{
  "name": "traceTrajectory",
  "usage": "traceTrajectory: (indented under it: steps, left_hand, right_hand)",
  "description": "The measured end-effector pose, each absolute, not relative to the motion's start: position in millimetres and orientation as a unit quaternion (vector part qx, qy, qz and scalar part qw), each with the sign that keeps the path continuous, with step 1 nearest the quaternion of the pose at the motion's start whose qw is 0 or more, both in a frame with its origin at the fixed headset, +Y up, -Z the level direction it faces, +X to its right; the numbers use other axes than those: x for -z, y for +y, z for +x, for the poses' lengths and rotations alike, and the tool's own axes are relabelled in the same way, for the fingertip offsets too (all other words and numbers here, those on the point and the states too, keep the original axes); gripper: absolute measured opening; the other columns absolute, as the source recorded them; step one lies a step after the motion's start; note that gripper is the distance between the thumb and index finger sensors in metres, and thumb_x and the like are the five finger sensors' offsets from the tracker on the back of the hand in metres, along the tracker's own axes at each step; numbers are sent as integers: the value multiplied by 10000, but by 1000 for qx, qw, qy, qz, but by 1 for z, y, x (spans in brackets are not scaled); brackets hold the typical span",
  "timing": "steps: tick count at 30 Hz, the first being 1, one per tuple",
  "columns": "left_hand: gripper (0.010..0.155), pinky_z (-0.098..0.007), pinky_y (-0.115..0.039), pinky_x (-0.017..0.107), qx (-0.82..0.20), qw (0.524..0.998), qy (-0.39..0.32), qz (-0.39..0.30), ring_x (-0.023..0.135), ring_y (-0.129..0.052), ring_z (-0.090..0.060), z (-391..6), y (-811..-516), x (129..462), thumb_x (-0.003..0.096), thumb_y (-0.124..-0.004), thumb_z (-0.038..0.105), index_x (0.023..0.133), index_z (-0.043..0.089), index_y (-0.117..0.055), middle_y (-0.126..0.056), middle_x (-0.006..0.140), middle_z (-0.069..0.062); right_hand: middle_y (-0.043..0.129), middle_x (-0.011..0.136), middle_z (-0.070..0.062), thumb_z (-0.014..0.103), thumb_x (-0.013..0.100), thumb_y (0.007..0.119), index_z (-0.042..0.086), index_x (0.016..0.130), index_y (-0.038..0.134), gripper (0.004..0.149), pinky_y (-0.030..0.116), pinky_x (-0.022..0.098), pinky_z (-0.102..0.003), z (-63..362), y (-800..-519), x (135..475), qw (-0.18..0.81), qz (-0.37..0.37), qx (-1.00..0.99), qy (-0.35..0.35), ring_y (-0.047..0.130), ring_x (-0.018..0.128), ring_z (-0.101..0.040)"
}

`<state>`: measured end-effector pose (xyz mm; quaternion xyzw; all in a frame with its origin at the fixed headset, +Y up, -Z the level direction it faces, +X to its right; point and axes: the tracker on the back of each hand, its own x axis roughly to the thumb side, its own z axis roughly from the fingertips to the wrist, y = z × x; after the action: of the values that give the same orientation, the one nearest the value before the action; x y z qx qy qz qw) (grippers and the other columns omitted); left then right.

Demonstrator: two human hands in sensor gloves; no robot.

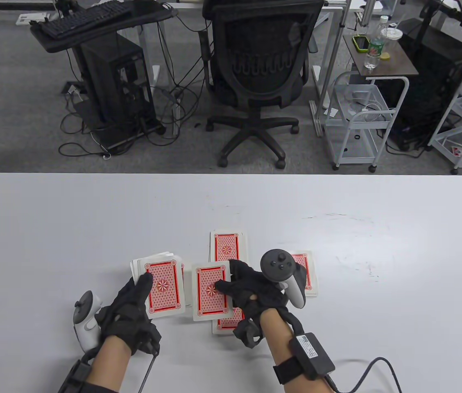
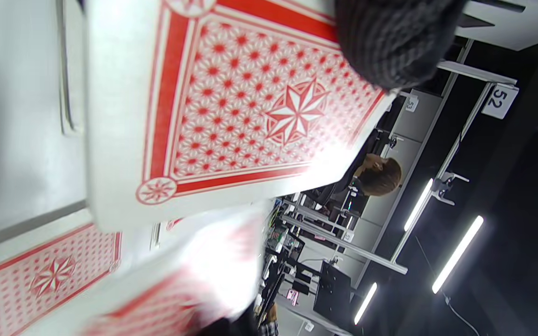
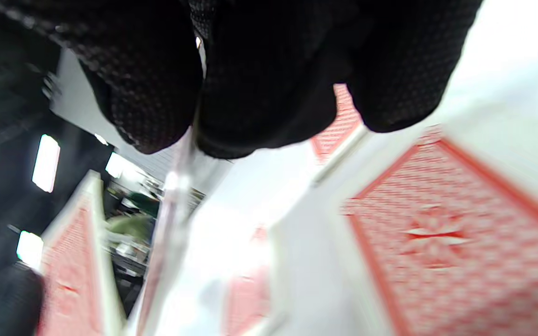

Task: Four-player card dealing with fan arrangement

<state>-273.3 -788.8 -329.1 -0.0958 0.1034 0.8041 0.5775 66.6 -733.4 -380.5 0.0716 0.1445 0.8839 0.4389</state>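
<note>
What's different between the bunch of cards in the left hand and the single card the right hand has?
The deck is a thick stack gripped by the left hand, thumb on top; the single card is one thin sheet pinched by the right hand. The deck sits left of the table's piles; the single card hovers over the near pile. Both show the same red star-patterned back.

The right hand point(image 1: 255, 292) hides most of the right pile point(image 1: 306, 272) and nearest pile point(image 1: 227, 323); the right wrist view is blurred.
</note>
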Motion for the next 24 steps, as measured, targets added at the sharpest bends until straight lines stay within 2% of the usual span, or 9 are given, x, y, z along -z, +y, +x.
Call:
traceTrajectory:
  steps: [5, 8, 12, 15, 17, 20, 24]
  left_hand:
    - [457, -426, -895, 510, -802, 581, 105, -93, 732, -1028, -234, -275, -789, 329, 509, -802, 483, 933, 330, -733, -912, 879, 92]
    - [457, -427, -895, 508, -800, 584, 103, -92, 729, -1030, -236, -276, -790, 330, 507, -804, 482, 932, 328, -736, -915, 876, 88]
    - [458, -426, -896, 507, -798, 586, 103, -94, 728, -1030, -236, -275, -790, 329, 508, -804, 482, 933, 326, -736, -915, 875, 88]
    - [457, -426, -896, 508, -799, 585, 102, -95, 728, -1031, -236, -275, -790, 329, 508, -804, 483, 932, 327, -737, -915, 875, 89]
    - [457, -427, -897, 506, -800, 584, 99, -95, 725, -1032, -236, -274, -790, 329, 508, -805, 482, 932, 325, -738, -916, 873, 88]
    - [455, -427, -897, 503, -801, 584, 90, -99, 721, -1034, -237, -268, -788, 329, 508, -806, 482, 929, 323, -740, -919, 870, 85]
    - [456, -427, -898, 500, -803, 580, 72, -115, 719, -1035, -237, -255, -785, 326, 508, -808, 483, 928, 321, -741, -920, 868, 86]
  right_hand:
    - [832, 740, -45, 327, 485, 897, -9, 1047, 494, 769, 771, 461, -518, 56, -745, 379, 256, 43, -953, 158, 997, 354, -123]
    - [834, 730, -31, 377, 482, 896, -8, 1051, 493, 796, 782, 457, -499, 45, -754, 377, 100, 17, -985, 142, 998, 348, -97]
    - [828, 717, -10, 459, 498, 846, 16, 1047, 524, 775, 779, 451, -476, 39, -761, 377, 14, 4, -987, 158, 944, 286, -54]
    - [841, 705, -11, 476, 501, 853, 28, 1046, 540, 772, 781, 443, -479, 40, -753, 376, 28, 10, -989, 142, 945, 278, -58]
    - [836, 737, -27, 498, 517, 818, 39, 1051, 536, 759, 767, 467, -494, 43, -741, 375, 86, 23, -987, 132, 963, 329, -84]
    - [816, 804, -80, 497, 552, 769, 46, 1051, 544, 710, 744, 497, -525, 43, -723, 373, 253, 66, -959, 114, 990, 438, -144]
    - [715, 911, -164, 489, 554, 766, 58, 1041, 568, 680, 683, 539, -598, 29, -717, 369, 417, 149, -892, 88, 953, 625, -283]
